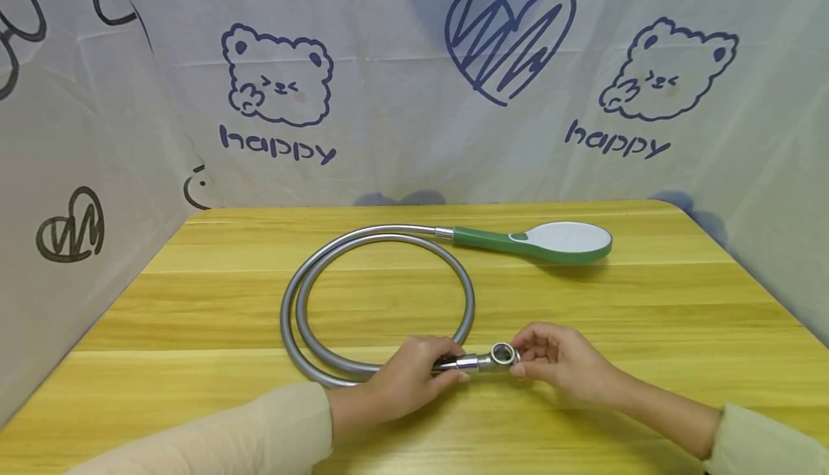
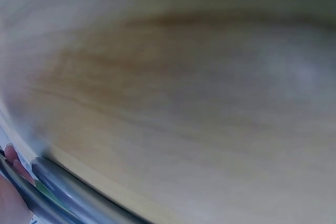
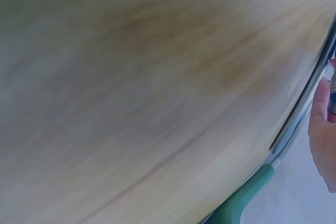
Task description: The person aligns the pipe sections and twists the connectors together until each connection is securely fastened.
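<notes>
In the head view my left hand [image 1: 409, 380] grips the end of a grey shower hose [image 1: 470, 295], just behind its chrome collar [image 1: 467, 363]. Joined in line with that collar is a short metal fitting [image 1: 486, 363] with a round open port facing up. My right hand [image 1: 570, 363] pinches the fitting's far end between thumb and fingers. The hose loops round on the table to a shower head [image 1: 570, 237] with a green handle [image 1: 486, 239] and white face. In the right wrist view, part of my right hand [image 3: 321, 142] shows at the edge.
All of this is on a wooden table [image 1: 194, 295]. A white cloth [image 1: 388, 86] with drawn bears and hearts hangs behind it and along both sides. The shower head lies toward the table's back, right of the hose loop.
</notes>
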Demonstrator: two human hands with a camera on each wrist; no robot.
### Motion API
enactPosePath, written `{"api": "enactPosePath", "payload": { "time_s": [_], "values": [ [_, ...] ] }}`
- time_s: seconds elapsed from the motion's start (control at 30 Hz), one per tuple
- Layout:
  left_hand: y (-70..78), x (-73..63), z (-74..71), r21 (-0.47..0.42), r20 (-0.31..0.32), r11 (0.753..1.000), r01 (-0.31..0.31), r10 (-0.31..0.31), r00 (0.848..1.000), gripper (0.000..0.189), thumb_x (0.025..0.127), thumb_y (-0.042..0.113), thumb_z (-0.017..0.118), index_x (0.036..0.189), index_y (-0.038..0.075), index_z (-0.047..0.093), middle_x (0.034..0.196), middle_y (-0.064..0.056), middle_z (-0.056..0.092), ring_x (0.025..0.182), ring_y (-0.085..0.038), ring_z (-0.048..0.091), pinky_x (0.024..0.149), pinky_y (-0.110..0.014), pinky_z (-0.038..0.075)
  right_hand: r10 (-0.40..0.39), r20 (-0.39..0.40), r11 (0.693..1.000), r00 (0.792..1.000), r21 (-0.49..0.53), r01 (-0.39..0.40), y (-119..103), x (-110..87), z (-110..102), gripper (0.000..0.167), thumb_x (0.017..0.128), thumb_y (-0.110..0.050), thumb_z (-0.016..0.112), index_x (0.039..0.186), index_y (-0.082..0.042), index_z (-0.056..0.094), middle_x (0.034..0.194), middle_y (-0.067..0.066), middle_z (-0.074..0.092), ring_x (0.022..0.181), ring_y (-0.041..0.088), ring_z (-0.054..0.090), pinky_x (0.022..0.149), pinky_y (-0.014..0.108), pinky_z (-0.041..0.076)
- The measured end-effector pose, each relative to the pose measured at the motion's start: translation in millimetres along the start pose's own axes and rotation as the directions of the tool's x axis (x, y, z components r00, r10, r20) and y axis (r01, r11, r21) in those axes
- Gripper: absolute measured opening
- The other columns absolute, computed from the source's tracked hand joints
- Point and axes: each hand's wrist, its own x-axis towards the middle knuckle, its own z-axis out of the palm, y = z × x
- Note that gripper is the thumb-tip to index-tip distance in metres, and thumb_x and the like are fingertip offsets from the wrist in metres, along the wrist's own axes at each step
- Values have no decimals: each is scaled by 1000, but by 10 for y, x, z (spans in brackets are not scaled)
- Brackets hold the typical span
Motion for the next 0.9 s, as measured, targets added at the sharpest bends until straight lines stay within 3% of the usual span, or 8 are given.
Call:
{"api": "enactPosePath", "payload": {
  "time_s": [0.27,0.47,0.77,0.9],
  "values": [
    [8,3,2,6,8,1000,13,-13,1000,15,85,18,67,92,4,67,88,-5,69,74,0,56,64,-12,47,38,35,997,999,71,-41,19,7,-16,31,88,-7,61,105,18,52,91,28,62,76,9,65,68,30,56],
    [2,8,6,5,-2,1000,3,-3,1000,15,85,18,67,91,4,67,87,-5,69,74,-2,57,65,-12,48,-13,54,995,998,99,7,27,7,-20,30,90,-5,57,105,21,50,88,32,60,74,10,66,66,32,56],
    [-8,4,10,-9,-5,1000,-1,1,1000,15,84,16,68,92,4,67,88,-6,69,74,-2,58,65,-11,48,38,51,994,998,98,-42,-6,-4,-21,42,81,-5,69,107,20,49,95,27,60,79,5,63,70,22,55],
    [-5,4,10,-11,-5,1000,1,-1,1000,15,84,17,68,91,4,66,87,-5,69,73,-1,57,64,-11,48,20,60,994,998,106,-27,3,-3,-12,39,82,-4,67,107,20,47,94,28,59,79,5,63,70,23,55]
  ]
}}
